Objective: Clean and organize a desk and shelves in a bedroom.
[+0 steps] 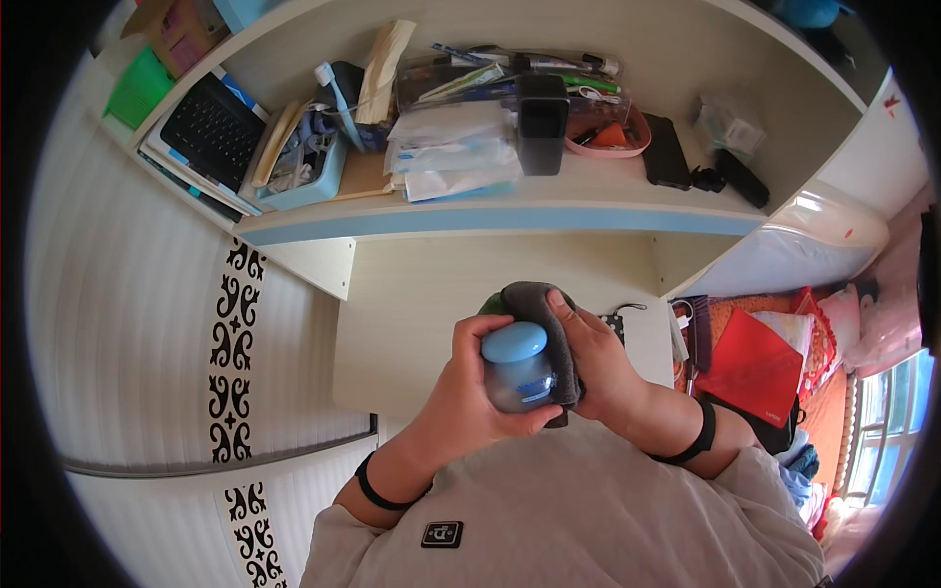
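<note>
My left hand [470, 397] grips a small jar [514, 378] with a rounded light-blue lid and a translucent body that bears writing. The jar is tilted, its lid towards the shelf. In my right hand [603, 360] is a folded dark grey cloth [555, 331], pressed against the jar's right side. A bit of green shows at the cloth's far left edge. Both hands are held in front of my chest, above the pale desk top [404, 331]. The cloth hides part of the jar's right side.
Across the desk's back runs a shelf with a blue edge [500, 220]. It holds a light-blue basket [309, 184], white packets [456, 151], a black box-shaped object [542, 125], a pink tray [610, 151] and a keyboard [213, 132]. Right of the desk lies a red folder [753, 367].
</note>
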Tool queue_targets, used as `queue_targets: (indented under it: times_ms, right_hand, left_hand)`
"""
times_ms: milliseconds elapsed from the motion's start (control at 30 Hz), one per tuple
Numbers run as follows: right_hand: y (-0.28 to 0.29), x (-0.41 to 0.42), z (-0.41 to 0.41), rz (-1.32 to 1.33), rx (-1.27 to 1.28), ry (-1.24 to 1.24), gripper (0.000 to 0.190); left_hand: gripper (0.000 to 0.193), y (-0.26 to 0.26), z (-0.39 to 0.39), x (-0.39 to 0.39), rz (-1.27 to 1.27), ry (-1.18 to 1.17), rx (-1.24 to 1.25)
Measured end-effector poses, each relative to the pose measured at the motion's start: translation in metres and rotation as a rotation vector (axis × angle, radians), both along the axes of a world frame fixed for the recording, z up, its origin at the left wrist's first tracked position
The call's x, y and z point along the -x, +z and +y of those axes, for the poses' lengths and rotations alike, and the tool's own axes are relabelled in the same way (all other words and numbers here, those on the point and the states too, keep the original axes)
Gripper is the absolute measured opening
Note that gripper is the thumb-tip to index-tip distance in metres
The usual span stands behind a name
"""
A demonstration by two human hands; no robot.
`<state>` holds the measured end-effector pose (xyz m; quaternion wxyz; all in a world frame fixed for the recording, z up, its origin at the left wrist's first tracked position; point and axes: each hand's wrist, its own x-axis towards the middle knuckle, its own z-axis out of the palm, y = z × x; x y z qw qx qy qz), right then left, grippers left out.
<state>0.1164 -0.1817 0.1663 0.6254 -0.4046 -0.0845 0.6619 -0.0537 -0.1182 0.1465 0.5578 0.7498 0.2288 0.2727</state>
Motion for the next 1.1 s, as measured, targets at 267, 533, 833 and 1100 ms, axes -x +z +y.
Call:
queue_targets:
  times_ms: [267,533,833,1100]
  right_hand:
    - [0.003,0.005,-0.007,-0.081,0.004,-0.068,0.052]
    - [-0.007,0.016,-0.017,-0.408,-0.113,-0.088,0.046]
    - [0.003,0.026,-0.02,-0.93,-0.402,0.038,0.047]
    - [-0.003,0.011,-0.02,-0.539,-0.398,0.04,0.059]
  left_hand:
    - [0.104,0.002,-0.004,-0.001,-0.05,0.01,0.087]
    - [0.099,0.019,-0.012,0.006,0.071,0.009,0.078]
    - [0.095,0.013,-0.015,0.013,0.457,0.04,-0.464]
    - [0.092,-0.027,-0.006,0.018,-0.077,0.165,-0.34]
